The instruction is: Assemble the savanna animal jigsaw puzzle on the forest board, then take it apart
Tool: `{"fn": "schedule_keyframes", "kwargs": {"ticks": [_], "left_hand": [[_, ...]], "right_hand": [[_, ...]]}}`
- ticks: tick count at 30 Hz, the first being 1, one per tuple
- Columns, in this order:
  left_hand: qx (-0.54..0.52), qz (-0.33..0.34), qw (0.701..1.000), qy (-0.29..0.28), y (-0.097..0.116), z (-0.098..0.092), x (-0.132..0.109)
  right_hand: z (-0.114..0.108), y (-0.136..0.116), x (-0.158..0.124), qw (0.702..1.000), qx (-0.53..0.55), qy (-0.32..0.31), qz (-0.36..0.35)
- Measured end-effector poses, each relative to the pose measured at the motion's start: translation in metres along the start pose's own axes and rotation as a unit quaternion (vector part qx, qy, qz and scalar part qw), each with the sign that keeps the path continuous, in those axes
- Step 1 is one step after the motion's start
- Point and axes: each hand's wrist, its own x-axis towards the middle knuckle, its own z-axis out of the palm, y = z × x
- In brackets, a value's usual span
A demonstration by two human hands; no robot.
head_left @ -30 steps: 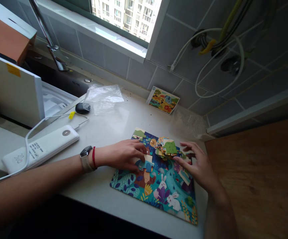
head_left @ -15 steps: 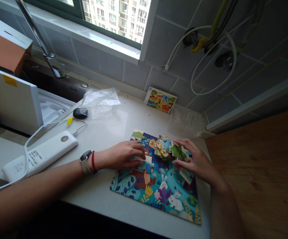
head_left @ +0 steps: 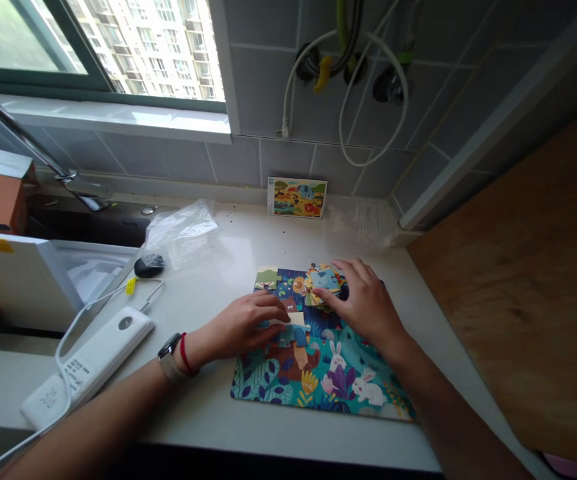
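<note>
Pressing a pale puzzle piece [head_left: 296,319] into the jigsaw [head_left: 263,387] near the worktop's [head_left: 203,413] front edge, left hand [head_left: 238,327] with fingers held together, right hand [head_left: 366,300] spread over a pile of loose pieces [head_left: 323,287]; seating that piece seemingly needed next, then another picked.

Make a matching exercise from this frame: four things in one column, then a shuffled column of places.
Things:
1. left hand
2. right hand
3. white power bank
4. small picture card

Places:
A. against the tile wall
B. on the stack of loose puzzle pieces
C. on the counter, left of the puzzle
D. on a pale puzzle piece

Pairs: 1-D, 2-B, 3-C, 4-A
</note>
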Motion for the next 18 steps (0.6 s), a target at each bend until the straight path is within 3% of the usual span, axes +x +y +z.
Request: {"fn": "schedule_keyframes", "kwargs": {"ticks": [3, 9, 18], "left_hand": [[-0.012, -0.003, 1.000, 0.003, 0.002, -0.001, 0.001], [-0.048, -0.022, 0.999, -0.005, 0.000, -0.004, -0.001], [-0.003, -0.024, 1.000, -0.004, 0.003, -0.003, 0.001]], "right_hand": [[0.014, -0.014, -0.002, 0.999, -0.039, 0.011, 0.014], [0.016, -0.006, -0.005, 0.998, -0.043, 0.052, 0.006], [0.009, 0.010, -0.003, 0.999, -0.002, 0.013, -0.042]]}}
